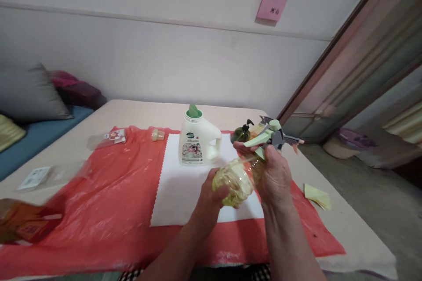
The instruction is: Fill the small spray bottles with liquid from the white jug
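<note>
A clear yellowish spray bottle is tilted in both of my hands above the white sheet. My left hand is closed around its rounded base. My right hand grips it near the neck, just below the pale green and grey trigger head. Behind it on the white sheet stands an open cream-coloured detergent jug, with green showing inside its mouth. A dark green pump bottle is at the back right, partly hidden by the trigger head and my right hand.
Red plastic sheeting covers much of the table. On it lie a small translucent cap and an orange package. Clear packets are at the left, yellow notes at the right. The wall closes off the back.
</note>
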### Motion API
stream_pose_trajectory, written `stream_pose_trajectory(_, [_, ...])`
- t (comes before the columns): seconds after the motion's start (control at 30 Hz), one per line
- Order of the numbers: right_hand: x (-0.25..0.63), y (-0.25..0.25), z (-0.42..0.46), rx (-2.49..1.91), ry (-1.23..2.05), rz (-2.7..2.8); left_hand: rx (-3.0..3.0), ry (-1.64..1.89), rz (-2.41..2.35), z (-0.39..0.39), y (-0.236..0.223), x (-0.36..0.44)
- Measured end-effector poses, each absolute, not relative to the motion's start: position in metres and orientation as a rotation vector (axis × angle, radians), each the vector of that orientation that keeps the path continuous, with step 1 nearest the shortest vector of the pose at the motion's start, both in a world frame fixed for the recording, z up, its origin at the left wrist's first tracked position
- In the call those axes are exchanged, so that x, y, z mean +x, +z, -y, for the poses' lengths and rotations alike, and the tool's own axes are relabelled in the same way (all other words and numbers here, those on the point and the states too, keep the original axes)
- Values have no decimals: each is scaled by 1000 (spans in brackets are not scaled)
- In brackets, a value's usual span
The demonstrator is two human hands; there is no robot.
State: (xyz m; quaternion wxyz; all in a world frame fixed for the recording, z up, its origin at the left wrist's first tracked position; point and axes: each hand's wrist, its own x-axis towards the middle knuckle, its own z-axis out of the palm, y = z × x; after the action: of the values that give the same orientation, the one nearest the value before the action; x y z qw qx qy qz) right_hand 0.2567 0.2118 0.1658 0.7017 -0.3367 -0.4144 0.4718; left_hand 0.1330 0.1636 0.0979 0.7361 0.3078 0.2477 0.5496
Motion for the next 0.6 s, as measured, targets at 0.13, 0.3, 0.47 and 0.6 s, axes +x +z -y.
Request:
stream_pose_trajectory(0.13, [256, 163, -213, -707, 1169, 871, 424, 826, -439, -161, 94, 132])
stream_pose_trajectory(0.3, [256, 163, -215, -661, 1113, 747, 483, 1246, -644, -163, 92, 142])
stream_pose_trajectory(0.47, [252, 168, -209, -675, 1060, 759, 793, 1594, -804, -154, 95, 149])
stream_pose_trajectory(0.6, [251, 169, -206, -646, 1107, 811, 666, 1356, -744, -155, 97, 136])
